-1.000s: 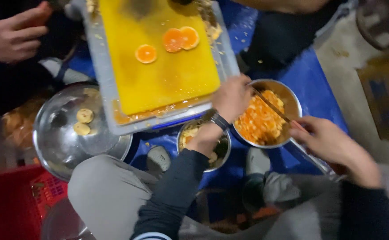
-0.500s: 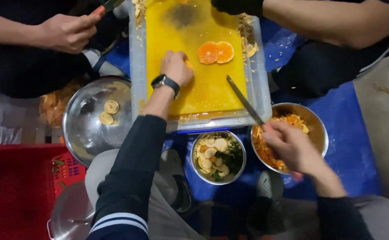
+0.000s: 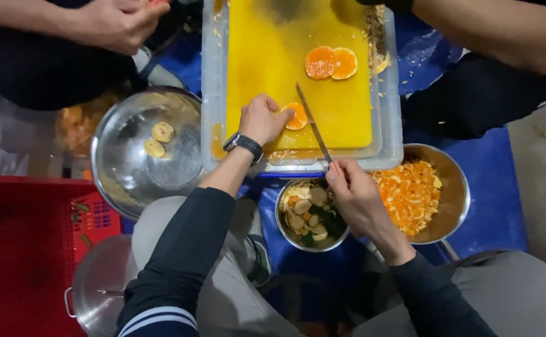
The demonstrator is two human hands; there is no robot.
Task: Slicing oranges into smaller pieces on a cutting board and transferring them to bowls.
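Your left hand is curled down on the orange slice, fingertips pinning it flat against the yellow cutting board near the board's front edge — so the fruit lies just to the right of that hand, touching it. Your right hand is closed around the handle of the knife, down by the near rim of the clear tray that carries the board. From that grip the blade runs up and to the left, its long axis slanting across the board, and its tip comes in just beside the slice on the right, close to your left fingertips; whether the edge actually touches the fruit you cannot tell from here. The left hand is plainly the nearer one to the slice — the right reaches it only through the blade. Two more orange rounds lie farther up the board, well apart from both hands. Below the tray, the small bowl of peel scraps sits under your right wrist, with the bowl of cut orange pieces just to its right and the large steel bowl off to the left.
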